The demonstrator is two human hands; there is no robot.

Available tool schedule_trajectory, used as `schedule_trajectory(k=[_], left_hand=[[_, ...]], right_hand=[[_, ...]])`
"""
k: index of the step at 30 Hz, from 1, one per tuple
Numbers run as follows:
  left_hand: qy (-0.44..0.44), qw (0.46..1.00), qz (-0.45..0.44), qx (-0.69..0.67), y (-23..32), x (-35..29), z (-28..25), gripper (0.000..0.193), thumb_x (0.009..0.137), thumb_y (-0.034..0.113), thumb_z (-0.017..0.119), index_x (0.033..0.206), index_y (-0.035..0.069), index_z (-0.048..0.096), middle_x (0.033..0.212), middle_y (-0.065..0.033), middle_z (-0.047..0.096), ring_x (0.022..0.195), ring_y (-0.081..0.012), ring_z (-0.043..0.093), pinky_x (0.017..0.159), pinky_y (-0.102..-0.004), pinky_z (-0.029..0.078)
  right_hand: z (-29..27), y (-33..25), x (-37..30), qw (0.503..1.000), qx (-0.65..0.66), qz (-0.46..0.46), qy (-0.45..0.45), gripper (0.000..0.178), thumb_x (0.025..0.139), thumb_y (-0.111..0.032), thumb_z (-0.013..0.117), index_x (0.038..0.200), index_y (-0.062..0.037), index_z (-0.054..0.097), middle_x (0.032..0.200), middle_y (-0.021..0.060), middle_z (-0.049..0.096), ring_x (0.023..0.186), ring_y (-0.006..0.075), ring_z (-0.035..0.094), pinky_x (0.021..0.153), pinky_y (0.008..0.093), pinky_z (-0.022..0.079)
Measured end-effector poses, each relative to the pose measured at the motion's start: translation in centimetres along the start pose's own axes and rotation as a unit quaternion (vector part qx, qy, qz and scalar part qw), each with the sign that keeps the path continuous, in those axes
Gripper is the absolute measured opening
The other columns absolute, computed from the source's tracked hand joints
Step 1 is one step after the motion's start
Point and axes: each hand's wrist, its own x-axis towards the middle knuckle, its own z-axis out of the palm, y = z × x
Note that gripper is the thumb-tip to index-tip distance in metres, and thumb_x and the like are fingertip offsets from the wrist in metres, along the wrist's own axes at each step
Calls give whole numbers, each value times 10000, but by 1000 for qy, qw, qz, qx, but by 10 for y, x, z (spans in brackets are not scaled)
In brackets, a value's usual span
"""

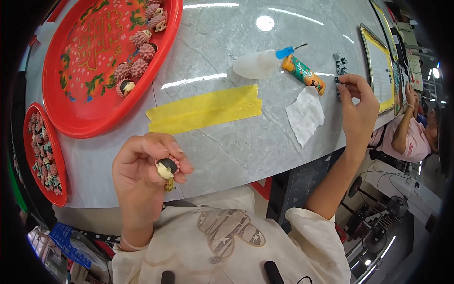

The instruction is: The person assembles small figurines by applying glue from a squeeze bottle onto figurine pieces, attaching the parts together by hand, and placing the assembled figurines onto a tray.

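Observation:
My left hand (pixel 144 170) is closed around a small doll figure (pixel 167 166) with ridged pink hair, a black band and a cream face, held up over the table's near edge. My right hand (pixel 358 102) reaches to the table's right side, thumb and index finger bent toward each other at a row of small dark teal pieces (pixel 338 61). One dark piece sits at those fingertips, partly covered by them. Left of this hand lie a torn white paper scrap (pixel 306 113), an orange-and-green tube (pixel 303 74) and a white squeeze bottle (pixel 255 65) with a blue needle tip.
A large red tray (pixel 106 113) at the far left carries several pink-haired figures along its right side. Beside it, a smaller red tray (pixel 60 196) is filled with pink and teal pieces. Yellow tape (pixel 204 109) crosses the grey table. Another person (pixel 409 135) sits at the right.

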Motion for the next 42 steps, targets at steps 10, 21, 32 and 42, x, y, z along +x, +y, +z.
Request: schedule_trajectory(k=[10, 21, 32, 42], left_hand=[[-4, 1000, -5, -22, 1, 0, -1, 326, 729, 241, 621, 880, -1, 462, 857, -143, 494, 701, -190, 561, 552, -226, 471], [-61, 993, 7, -102, -1, -1, -8, 266, 761, 130, 579, 935, -42, 473, 937, -178, 506, 762, -217, 571, 650, -263, 477], [-19, 995, -50, -87, 4, -1, -3, 354, 705, 260, 637, 876, 19, 443, 834, -154, 504, 680, -201, 578, 531, -211, 498], [-23, 993, -56, -99, 4, -1, -4, 362, 708, 272, 633, 881, 17, 443, 858, -150, 506, 686, -188, 573, 528, -211, 491]], right_hand=[[-8, -28, -21, 893, 449, -8, -21, 158, 761, 16, 453, 908, 51, 498, 910, 117, 515, 720, 159, 542, 585, 232, 422], [37, -93, -57, 684, 662, -8, -307, 205, 728, -167, 619, 820, -41, 485, 834, 97, 449, 579, 109, 437, 412, 169, 356], [40, -115, -64, 697, 653, 36, -295, 219, 708, -155, 632, 800, -37, 472, 831, 128, 465, 589, 141, 459, 426, 189, 368], [33, -118, -63, 767, 574, -94, -269, 198, 688, -66, 625, 817, 4, 493, 873, 173, 472, 639, 158, 490, 500, 214, 438]])
